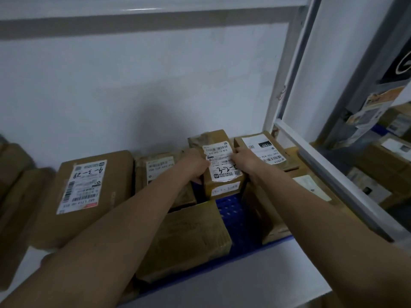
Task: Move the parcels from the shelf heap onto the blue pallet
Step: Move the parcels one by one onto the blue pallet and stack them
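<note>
A small brown cardboard parcel (219,161) with a white label stands upright near the wall, over the blue pallet (235,218). My left hand (195,165) grips its left side and my right hand (244,161) grips its right side. Other brown parcels lie on the pallet around it: a large flat one (89,192) at the left, one (184,238) in front, one (264,152) behind my right hand. Whether the held parcel rests on the pallet or hangs just above it is hidden.
A white wall rises right behind the pallet. A grey metal shelf frame (333,174) runs diagonally at the right, with more parcels (387,165) on the shelves behind it. Further brown boxes (13,196) sit at the far left. Pale floor lies in front.
</note>
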A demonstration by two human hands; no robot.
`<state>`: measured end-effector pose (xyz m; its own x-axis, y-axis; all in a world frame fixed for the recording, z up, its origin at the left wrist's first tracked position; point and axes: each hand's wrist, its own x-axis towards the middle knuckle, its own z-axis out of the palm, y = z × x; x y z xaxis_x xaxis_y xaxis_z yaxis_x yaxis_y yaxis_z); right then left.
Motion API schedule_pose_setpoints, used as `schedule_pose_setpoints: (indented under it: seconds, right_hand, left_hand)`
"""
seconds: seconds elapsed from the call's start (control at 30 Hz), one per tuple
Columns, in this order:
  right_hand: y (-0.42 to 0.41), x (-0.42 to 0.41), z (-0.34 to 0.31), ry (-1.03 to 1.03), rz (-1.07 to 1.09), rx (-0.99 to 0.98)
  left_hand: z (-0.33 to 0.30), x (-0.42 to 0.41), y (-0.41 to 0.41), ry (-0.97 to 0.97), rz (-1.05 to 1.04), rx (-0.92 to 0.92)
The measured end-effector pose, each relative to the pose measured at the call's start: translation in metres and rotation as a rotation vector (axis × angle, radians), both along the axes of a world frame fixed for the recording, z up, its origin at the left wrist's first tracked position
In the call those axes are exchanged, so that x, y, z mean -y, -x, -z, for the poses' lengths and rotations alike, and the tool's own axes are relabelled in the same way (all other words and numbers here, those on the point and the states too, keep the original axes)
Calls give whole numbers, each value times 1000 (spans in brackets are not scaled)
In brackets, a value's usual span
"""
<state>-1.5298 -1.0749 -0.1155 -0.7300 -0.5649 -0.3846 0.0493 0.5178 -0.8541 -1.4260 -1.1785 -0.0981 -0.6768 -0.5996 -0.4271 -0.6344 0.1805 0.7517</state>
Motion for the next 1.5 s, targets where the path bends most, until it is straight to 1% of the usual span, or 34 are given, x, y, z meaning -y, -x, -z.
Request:
schedule_pose_setpoints:
  seconds: [0.17,0.43,0.57,0.77,0.9,1.0,1.2,1.23,1.3,1.4,1.47,1.5]
  right_hand:
    - [2,4,7,-94,-41,-13]
    - [4,6,9,-187,-95,-83]
    - [1,8,2,-213,-143,-141]
    - [-1,7,-3,-259,-210,-214]
    - [-1,7,-4,-256,-224,-210]
    - [-1,8,-2,-262,-224,-209]
    - [-4,8,-5,-258,-235,-255]
    - [-4,8,-6,-280,-243,-282]
    - [-5,10,-9,-356,-275,-403]
    - [-14,18,-19,-447,-339,-694]
    - [-25,29,-28,-456,-427,-884]
    - [-33,36,-33,-445,-472,-934]
  left_hand:
    - [7,1,6,99,76,128]
    - [10,4,16,243,146,200]
    - [8,5,19,259,159,222]
    - [8,8,17,223,163,250]
    - [8,9,15,266,182,287]
    - [9,8,15,287,197,281]
    - [8,7,15,304,196,291]
    - [7,6,15,322,210,299]
    - [2,6,13,410,252,301]
    - [-16,11,2,661,273,240]
    - [-29,17,-12,844,248,229]
    - [-33,20,-22,913,242,237]
